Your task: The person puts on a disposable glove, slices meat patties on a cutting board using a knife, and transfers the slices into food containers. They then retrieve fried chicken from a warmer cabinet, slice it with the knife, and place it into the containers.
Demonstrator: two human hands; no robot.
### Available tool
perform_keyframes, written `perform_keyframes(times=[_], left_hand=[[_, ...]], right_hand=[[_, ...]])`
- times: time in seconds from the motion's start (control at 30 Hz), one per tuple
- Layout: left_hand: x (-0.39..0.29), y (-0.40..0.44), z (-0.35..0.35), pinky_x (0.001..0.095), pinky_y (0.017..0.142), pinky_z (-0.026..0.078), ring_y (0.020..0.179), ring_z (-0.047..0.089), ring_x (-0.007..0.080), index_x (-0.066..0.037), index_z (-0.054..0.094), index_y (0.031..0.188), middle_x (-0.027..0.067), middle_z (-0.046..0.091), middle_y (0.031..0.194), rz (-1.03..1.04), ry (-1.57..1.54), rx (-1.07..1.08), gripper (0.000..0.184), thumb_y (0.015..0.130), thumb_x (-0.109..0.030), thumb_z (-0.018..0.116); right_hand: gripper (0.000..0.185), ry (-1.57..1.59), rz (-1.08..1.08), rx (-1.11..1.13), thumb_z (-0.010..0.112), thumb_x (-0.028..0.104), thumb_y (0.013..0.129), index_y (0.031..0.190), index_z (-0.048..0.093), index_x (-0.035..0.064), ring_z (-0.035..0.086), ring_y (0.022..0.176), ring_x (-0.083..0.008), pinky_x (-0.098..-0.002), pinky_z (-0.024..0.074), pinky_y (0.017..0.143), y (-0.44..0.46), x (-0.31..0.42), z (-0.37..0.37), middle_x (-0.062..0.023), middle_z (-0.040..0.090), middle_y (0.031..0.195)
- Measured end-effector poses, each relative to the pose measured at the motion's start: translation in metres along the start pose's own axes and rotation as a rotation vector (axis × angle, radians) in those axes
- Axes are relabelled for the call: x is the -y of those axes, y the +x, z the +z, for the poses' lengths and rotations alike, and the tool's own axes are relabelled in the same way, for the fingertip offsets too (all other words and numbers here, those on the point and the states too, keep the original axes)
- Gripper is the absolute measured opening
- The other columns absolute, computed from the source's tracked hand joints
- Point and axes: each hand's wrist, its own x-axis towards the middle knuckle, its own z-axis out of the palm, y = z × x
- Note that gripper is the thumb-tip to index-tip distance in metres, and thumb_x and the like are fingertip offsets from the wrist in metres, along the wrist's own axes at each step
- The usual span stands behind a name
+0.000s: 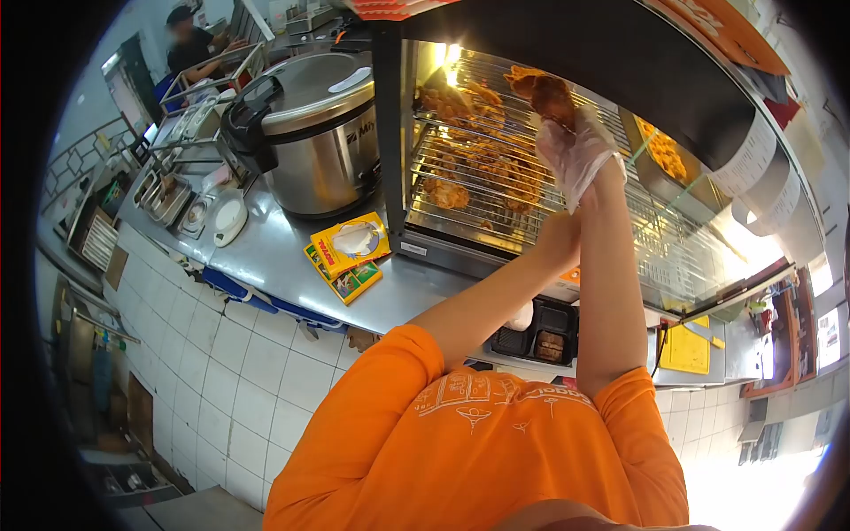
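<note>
My right hand (575, 150), in a clear plastic glove, is closed on a dark brown piece of fried chicken (553, 99) inside the lit warming cabinet (395, 142). The chicken is above the upper wire rack (496, 66). My left hand (562, 241) is beside my right forearm, near its wrist, and is partly hidden behind it; its fingers do not show. More fried chicken (445, 193) lies on the racks to the left. A metal pan of golden fried pieces (664, 150) is to the right of my gloved hand.
A large steel rice cooker (319, 159) stands left of the cabinet, with yellow boxes (347, 252) in front. Below my arms is a black compartment tray (567, 319). A yellow cutting board (684, 345) lies at right. A person (188, 53) works far back left.
</note>
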Motion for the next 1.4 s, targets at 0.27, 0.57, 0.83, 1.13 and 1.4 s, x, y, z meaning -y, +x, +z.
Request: perform_keyframes(times=[0.27,0.57,0.83,1.13,1.4], left_hand=[[0.027,-0.008,-0.011,0.0437,0.057,0.053,0.071,0.067,0.0328,-0.01,0.057,0.112,0.0115,0.067,0.086,0.2,0.272,-0.171,0.034,0.083,-0.028,0.063],[0.023,-0.014,-0.072,0.0417,0.066,0.051,0.078,0.067,0.0323,-0.008,0.064,0.092,0.0134,0.069,0.082,-0.053,0.329,-0.026,0.021,0.08,-0.023,0.072],[0.039,-0.017,-0.136,0.0295,0.06,0.053,0.067,0.071,0.0178,-0.004,0.066,0.083,0.0081,0.071,0.072,-0.282,0.523,-0.137,0.026,0.088,-0.028,0.072],[0.071,-0.032,-0.21,0.0322,0.061,0.053,0.069,0.068,0.0204,0.0,0.067,0.089,0.0106,0.07,0.08,-0.452,0.725,-0.252,0.04,0.089,-0.04,0.069],[0.058,-0.021,-0.213,0.0384,0.066,0.052,0.071,0.066,0.0221,-0.002,0.067,0.091,0.0095,0.068,0.081,-0.738,1.173,-0.248,0.061,0.089,-0.062,0.056]], right_hand=[[0.035,0.176,0.033,0.064,0.055,0.033,0.099,0.098,0.05,-0.001,0.055,0.068,-0.021,-0.036,0.0547,0.058,-0.064,-0.01,-0.004,-0.0119,0.054,0.08],[0.056,0.099,-0.023,0.281,0.057,0.05,0.094,0.122,0.054,0.0018,0.063,0.079,-0.0193,-0.0359,0.0565,0.061,-0.125,-0.002,-0.069,-0.0135,0.064,0.098],[0.06,0.074,-0.044,-0.093,0.062,0.048,0.09,0.128,0.051,0.0028,0.063,0.074,-0.0182,-0.034,0.0523,0.056,-0.21,0.008,-0.252,-0.01,0.065,0.102],[0.047,0.01,0.061,-0.716,0.047,0.045,0.099,0.121,0.052,0.0038,0.063,0.082,-0.0253,-0.0442,0.0561,0.075,-0.239,0.039,-0.549,-0.0134,0.063,0.098],[0.043,0.2,-0.105,-1.03,0.042,0.044,0.102,0.117,0.053,0.0057,0.062,0.086,-0.0208,-0.0446,0.0545,0.083,-0.174,0.097,-0.73,-0.0088,0.064,0.097]])
